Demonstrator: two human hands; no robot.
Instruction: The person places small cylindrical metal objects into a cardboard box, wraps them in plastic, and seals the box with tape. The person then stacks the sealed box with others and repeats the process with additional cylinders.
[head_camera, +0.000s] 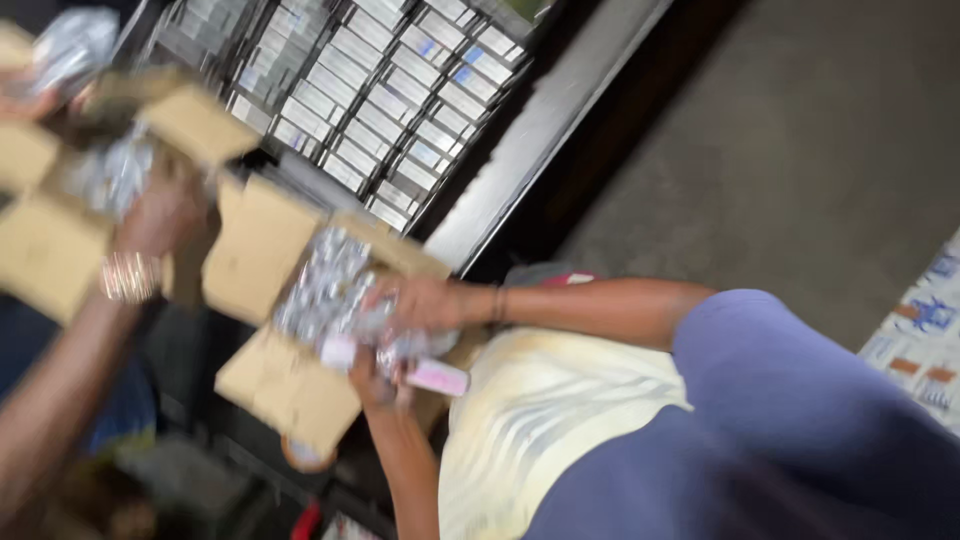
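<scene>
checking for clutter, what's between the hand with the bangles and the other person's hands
In the head view, a brown cardboard box flap lies between the left hand and the co-worker's hands.

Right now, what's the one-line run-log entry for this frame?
bangled hand: at first cardboard box, grip blurred | co-worker's hands: at second box of foil packs, one holding pink-white tube

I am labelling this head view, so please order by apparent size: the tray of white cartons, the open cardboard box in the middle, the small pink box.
1. tray of white cartons, farther away yet widest
2. open cardboard box
3. small pink box, clearly smallest
</scene>
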